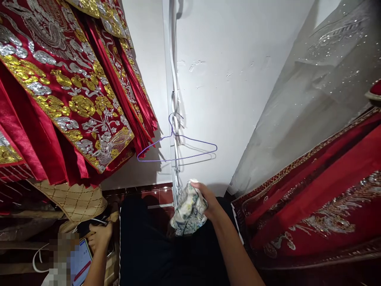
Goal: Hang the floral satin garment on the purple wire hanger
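My right hand (209,201) is closed around a bunched cloth with a pale green floral print (188,210), held up close to the white wall (238,79). Just above it an empty purple wire hanger (195,142) hangs from a hook on a white strip running down the wall. My forearm reaches up from the bottom of the view. My left hand is out of sight.
Red garments with gold and silver embroidery (59,87) hang at the left, and another red one (321,198) at the right under a grey sequined fabric (327,71). At the lower left another person's hand (99,237) is beside a phone (80,262).
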The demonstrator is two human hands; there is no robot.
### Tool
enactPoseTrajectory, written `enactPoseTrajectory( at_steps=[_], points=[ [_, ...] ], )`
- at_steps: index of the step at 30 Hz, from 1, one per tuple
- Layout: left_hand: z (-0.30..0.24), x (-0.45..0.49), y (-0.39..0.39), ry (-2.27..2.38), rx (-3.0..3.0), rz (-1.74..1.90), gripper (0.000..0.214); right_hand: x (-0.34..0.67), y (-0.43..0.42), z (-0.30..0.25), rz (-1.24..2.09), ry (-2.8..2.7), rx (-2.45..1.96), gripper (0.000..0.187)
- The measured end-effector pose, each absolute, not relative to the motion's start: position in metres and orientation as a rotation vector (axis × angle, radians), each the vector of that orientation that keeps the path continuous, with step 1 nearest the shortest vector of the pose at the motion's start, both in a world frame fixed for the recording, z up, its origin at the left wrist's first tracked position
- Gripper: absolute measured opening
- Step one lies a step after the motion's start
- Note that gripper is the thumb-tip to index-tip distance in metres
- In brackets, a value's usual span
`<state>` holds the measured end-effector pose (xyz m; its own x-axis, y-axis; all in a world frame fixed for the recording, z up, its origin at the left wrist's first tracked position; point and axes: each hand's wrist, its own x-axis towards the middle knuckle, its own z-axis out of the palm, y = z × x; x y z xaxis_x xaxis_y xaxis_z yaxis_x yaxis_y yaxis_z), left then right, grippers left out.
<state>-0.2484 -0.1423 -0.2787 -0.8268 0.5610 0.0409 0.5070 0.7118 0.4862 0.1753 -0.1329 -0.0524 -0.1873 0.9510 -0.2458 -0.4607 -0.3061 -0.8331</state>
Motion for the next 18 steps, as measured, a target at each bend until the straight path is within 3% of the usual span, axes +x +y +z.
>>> enactPoseTrajectory(
  at_steps=[3, 5, 8, 10, 14, 18],
  points=[
    [-0.227, -0.175, -0.139, 2.527, 1.059, 1.304, 0.075, 0.177, -0.134, -0.039, 1.781, -1.144, -1.001, 0.026],
    [-0.179, -0.111, -0.135, 1.913, 1.412, 1.568, 0.063, 0.176, -0.131, -0.026, 1.758, -1.566, -0.934, 0.022],
    [-0.106, -0.034, -0.125, 1.068, 1.720, 1.260, 0.054, 0.177, -0.121, 0.002, 1.518, -2.119, -0.683, 0.015],
    [-0.069, -0.009, -0.117, 0.864, 1.781, 0.959, 0.037, 0.186, -0.109, 0.025, 1.297, -2.212, -0.636, 0.013],
    [-0.043, -0.020, -0.095, 0.943, 1.867, 0.602, 0.048, 0.216, -0.077, 0.059, 0.748, -1.663, -0.814, 0.017],
    [-0.052, -0.070, -0.072, 1.345, 2.056, 0.389, 0.046, 0.216, -0.041, 0.043, 0.741, -1.422, -0.867, 0.037]
  ],
)
